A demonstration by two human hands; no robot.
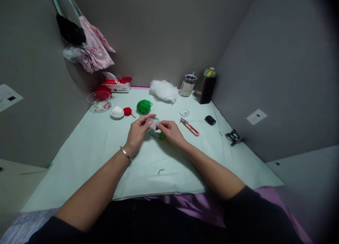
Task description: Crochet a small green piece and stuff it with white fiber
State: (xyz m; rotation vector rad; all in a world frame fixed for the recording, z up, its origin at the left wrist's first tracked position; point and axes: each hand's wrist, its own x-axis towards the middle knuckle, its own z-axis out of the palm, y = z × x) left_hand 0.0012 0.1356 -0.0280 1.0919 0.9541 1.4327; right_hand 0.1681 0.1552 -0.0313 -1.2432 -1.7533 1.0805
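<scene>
Between my two hands is a small tuft of white stuffing (152,123), with a bit of green showing at its upper edge. My left hand (136,132) is closed around the tuft's left side, thumb and fingers on it. With pinched fingertips, my right hand (171,131) grips its right side. A strand of green yarn (153,134) runs below the hands to a small green piece (162,136) partly hidden under my right hand. Just behind lies a ball of green yarn (144,106). A larger heap of white stuffing (164,90) rests farther back.
Orange thread snips (190,127) lie to the right, near a clear round lid (184,112) and a black object (210,120). White yarn (117,112), red yarn (127,111) and a clear tub (100,102) stand left. A can (188,85) and bottle (209,73) stand at the back.
</scene>
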